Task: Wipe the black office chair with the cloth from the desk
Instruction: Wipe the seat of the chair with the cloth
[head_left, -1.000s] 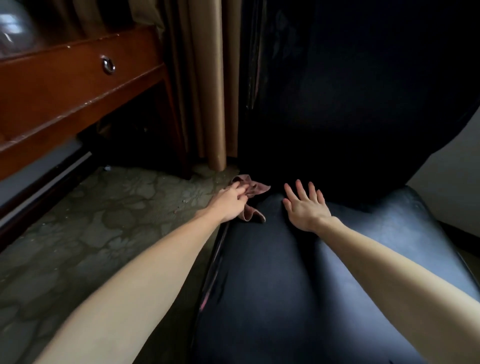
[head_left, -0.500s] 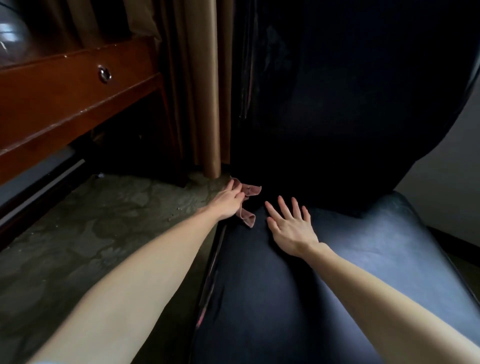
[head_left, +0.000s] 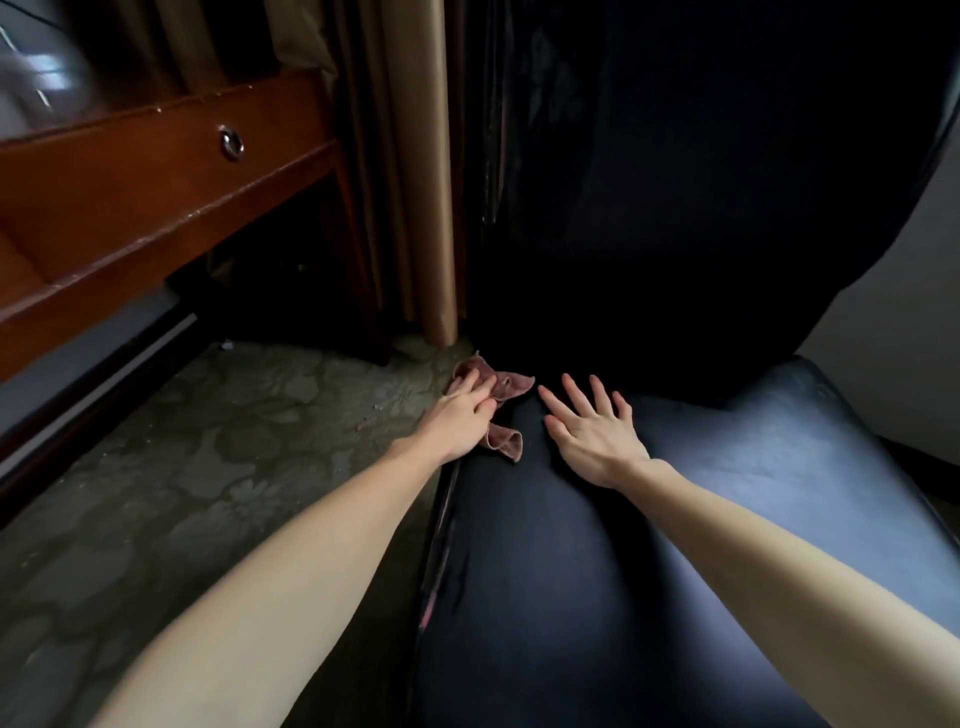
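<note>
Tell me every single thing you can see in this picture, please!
Chair: 1, black, centre and right, seat and tall back
Cloth: 1, dusty pink, back left corner of the seat
Desk: 1, reddish-brown wood, upper left
Ring handle: 1, silver, on the desk front
Curtain: 1, tan, hanging between desk and chair
Carpet: 1, dull green with a pattern, floor at left
Wall: 1, pale, far right
Left hand: 1, bare, lying on the cloth
Right hand: 1, bare, fingers spread, beside the cloth

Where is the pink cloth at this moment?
In the head view, the crumpled pink cloth lies at the back left corner of the black upholstered chair seat, under the left hand, left of the right hand.
</note>
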